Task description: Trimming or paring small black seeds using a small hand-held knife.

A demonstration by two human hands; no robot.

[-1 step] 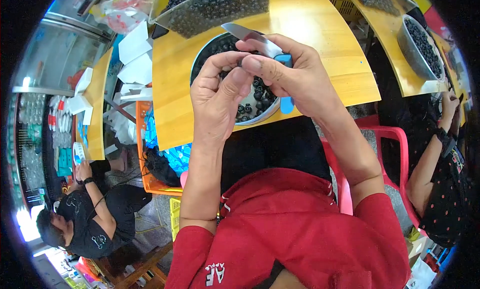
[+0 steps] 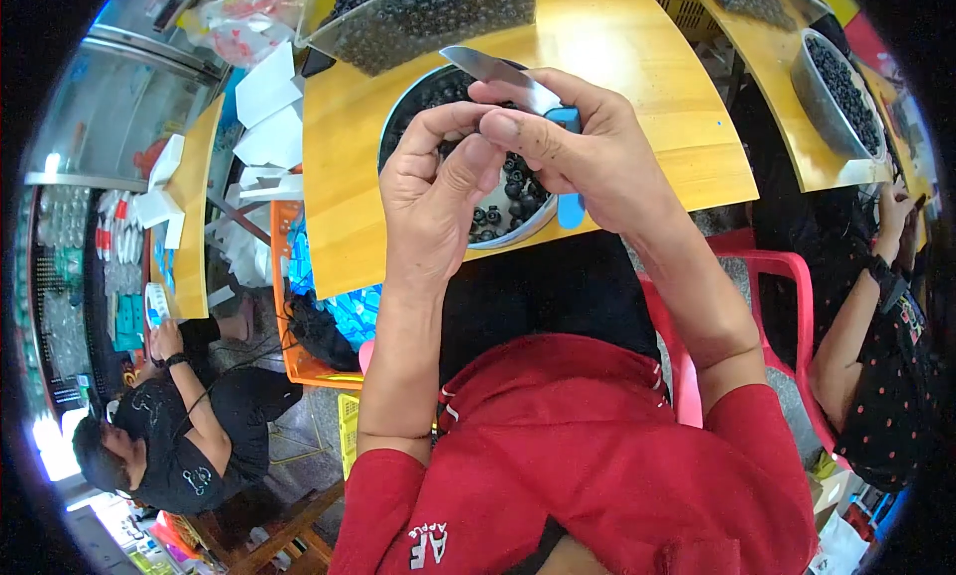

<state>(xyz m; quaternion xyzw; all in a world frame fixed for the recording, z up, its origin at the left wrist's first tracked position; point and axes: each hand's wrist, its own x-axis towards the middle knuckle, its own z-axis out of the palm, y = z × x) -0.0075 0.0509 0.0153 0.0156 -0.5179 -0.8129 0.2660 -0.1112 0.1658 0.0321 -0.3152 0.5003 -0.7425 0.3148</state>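
Observation:
My right hand [image 2: 578, 132] is closed round the blue handle [image 2: 570, 207] of a knife [image 2: 508, 77], whose blade points up and to the left. Its thumb tip meets the fingertips of my left hand [image 2: 438, 182], which are pinched together. Whatever lies between those fingertips is hidden by the thumbs. Both hands are over a round bowl [image 2: 498, 242] with small black ring-like parts [image 2: 518, 182] inside, partly covered by my hands.
A clear bin [image 2: 428, 22] full of black parts stands at the table's [image 2: 657, 87] far side. Right, another bowl [image 2: 846, 97] of black parts sits near a co-worker's arm [image 2: 861, 306]. An orange crate [image 2: 284, 306] is left; another person [image 2: 189, 416] sits beyond.
My right thumb has shifted slightly over the pinched fingertips. A small dark bit visible between them before is now covered. The knife stays in almost the same place.

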